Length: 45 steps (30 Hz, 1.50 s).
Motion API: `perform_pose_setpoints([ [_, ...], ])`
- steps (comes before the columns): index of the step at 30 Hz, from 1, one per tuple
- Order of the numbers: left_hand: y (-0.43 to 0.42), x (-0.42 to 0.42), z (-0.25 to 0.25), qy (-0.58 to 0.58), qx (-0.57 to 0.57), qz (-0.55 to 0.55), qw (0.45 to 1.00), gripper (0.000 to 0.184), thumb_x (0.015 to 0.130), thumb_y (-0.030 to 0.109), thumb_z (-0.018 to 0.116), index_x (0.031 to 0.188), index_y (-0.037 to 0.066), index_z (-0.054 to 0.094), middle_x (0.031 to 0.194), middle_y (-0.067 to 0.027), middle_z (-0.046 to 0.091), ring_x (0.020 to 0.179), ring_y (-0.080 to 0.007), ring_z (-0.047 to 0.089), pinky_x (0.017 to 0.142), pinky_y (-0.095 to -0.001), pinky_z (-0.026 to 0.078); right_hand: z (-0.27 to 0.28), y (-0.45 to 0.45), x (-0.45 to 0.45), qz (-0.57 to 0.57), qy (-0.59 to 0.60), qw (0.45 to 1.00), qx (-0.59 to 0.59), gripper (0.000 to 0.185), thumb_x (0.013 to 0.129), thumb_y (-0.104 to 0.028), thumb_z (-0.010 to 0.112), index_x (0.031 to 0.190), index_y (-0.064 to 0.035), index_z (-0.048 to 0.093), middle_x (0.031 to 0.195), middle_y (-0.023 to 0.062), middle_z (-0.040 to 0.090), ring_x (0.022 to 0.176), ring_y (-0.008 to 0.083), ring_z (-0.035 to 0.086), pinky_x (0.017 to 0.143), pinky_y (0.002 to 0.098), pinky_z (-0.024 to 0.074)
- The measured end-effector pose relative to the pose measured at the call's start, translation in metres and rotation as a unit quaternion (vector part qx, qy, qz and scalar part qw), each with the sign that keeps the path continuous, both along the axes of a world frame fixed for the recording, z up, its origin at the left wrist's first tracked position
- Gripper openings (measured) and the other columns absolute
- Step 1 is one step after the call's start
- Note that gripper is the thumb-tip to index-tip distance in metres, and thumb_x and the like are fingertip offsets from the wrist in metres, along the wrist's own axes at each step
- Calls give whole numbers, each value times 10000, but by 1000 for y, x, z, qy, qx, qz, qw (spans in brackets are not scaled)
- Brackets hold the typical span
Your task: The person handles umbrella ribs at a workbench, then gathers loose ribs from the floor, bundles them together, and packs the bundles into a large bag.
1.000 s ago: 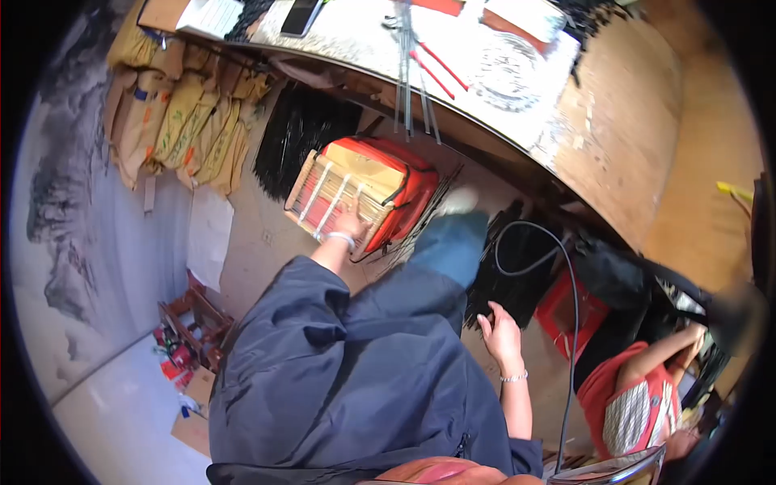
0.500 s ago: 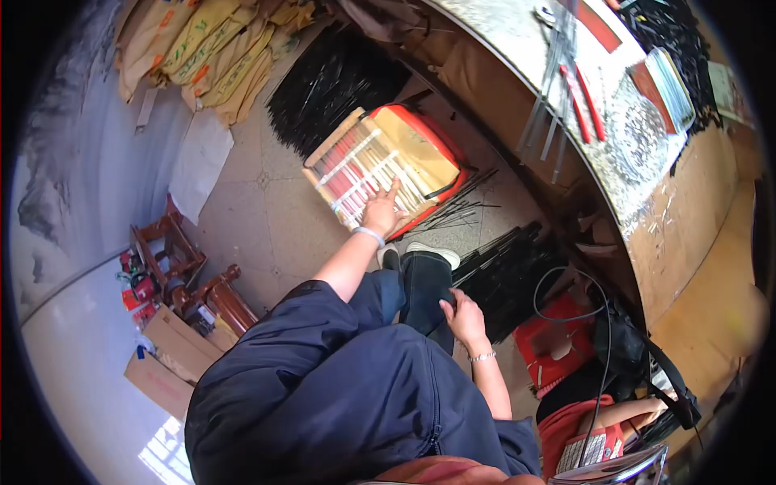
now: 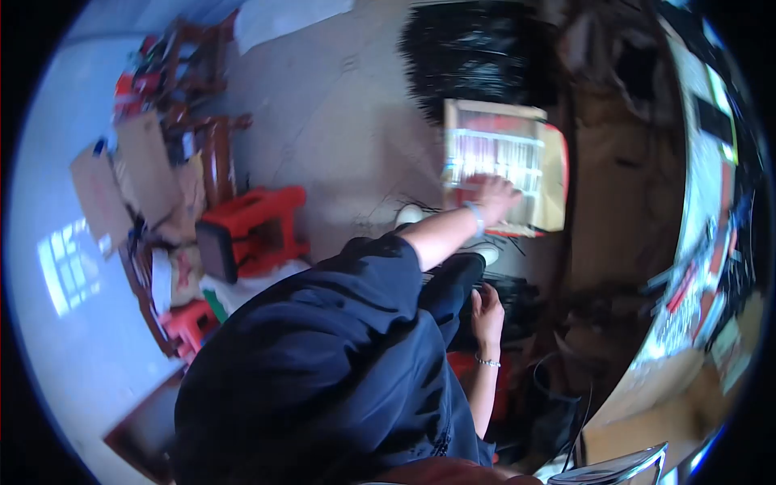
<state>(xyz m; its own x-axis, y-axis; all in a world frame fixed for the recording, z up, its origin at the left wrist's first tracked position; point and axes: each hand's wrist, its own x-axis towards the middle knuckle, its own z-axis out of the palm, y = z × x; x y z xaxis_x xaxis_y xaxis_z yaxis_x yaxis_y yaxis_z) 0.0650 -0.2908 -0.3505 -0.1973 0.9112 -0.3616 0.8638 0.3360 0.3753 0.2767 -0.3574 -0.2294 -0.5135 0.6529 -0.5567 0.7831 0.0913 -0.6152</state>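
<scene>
Left hand over the slatted frame

The left hand (image 3: 497,199) reaches out over the slatted frame (image 3: 495,147), palm down near its lower edge; it is blurred, and I cannot tell whether it grips. The frame sits against a red-edged box (image 3: 553,174) on the floor (image 3: 323,137), just beyond the shoes (image 3: 486,252). The right hand (image 3: 487,317) hangs beside the leg (image 3: 449,295), fingers slightly curled, thumb apart. Black sticks (image 3: 469,56) lie past the frame, and the cluttered surface (image 3: 697,206) stands off to the right.
</scene>
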Motion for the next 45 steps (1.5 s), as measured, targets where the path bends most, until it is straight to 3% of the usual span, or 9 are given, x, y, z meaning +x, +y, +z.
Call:
perform_pose_setpoints([
  [6,35,1,-25,-34,-87,22,995,592,753,246,668,1288,170,425,1149,-131,570,1188,-330,438,1014,-454,298,-19,43,26,116,-63,990,-44,377,879,-253,613,1130,23,558,739,152,638,658,217,616,636,330,494],
  [8,38,13,-61,6,-68,37,997,879,606,387,795,1340,192,352,1190,-127,568,1189,-342,442,963,-466,329,-24,71,39,159,-88,980,-76,350,876,-228,619,1120,15,556,790,180,660,711,258,656,649,339,508],
  [12,28,3,-34,14,-78,63,995,892,604,384,793,1339,179,332,1112,-149,592,1114,-331,480,907,-464,368,-53,135,80,249,-91,961,-82,318,872,-230,616,1097,-11,566,801,183,664,735,290,661,664,361,510],
  [18,7,-5,14,-13,-72,110,991,565,755,335,675,1229,102,475,953,-167,579,1034,-299,536,853,-391,432,-160,250,152,295,-97,948,-72,316,873,-239,609,1083,-7,570,796,178,667,723,290,662,659,364,511],
  [21,-17,5,-10,-201,-25,403,893,739,675,350,744,1285,82,425,784,-120,630,930,-297,540,858,-430,429,-185,303,182,261,-49,961,-74,272,884,-221,599,1024,12,573,699,86,644,604,136,614,551,267,481],
  [22,-25,-3,42,-11,-64,170,983,760,688,346,741,1317,102,390,787,-118,642,930,-315,571,952,-469,380,-180,307,175,234,-69,963,-117,296,877,-233,602,1047,8,574,740,123,656,631,184,636,589,298,497],
  [29,-156,-3,3,-7,-217,314,924,830,658,347,770,1336,122,347,1279,-202,463,1205,-370,436,1019,-501,340,-261,327,187,190,-100,966,-141,289,876,-228,609,1026,18,589,718,78,649,590,120,606,538,249,490],
  [39,-391,70,-105,17,-440,329,835,880,582,312,810,1325,121,379,1178,-211,550,1107,-347,539,920,-426,451,-314,317,219,104,-154,968,-170,322,854,-281,626,1019,-5,608,710,86,664,604,159,634,583,289,496],
  [45,-348,114,-98,-61,-385,464,795,787,642,267,787,1314,74,426,1180,-204,570,1096,-333,553,926,-399,453,-333,330,239,79,-161,970,-162,305,863,-272,608,1000,0,616,708,96,663,627,189,645,622,309,502],
])
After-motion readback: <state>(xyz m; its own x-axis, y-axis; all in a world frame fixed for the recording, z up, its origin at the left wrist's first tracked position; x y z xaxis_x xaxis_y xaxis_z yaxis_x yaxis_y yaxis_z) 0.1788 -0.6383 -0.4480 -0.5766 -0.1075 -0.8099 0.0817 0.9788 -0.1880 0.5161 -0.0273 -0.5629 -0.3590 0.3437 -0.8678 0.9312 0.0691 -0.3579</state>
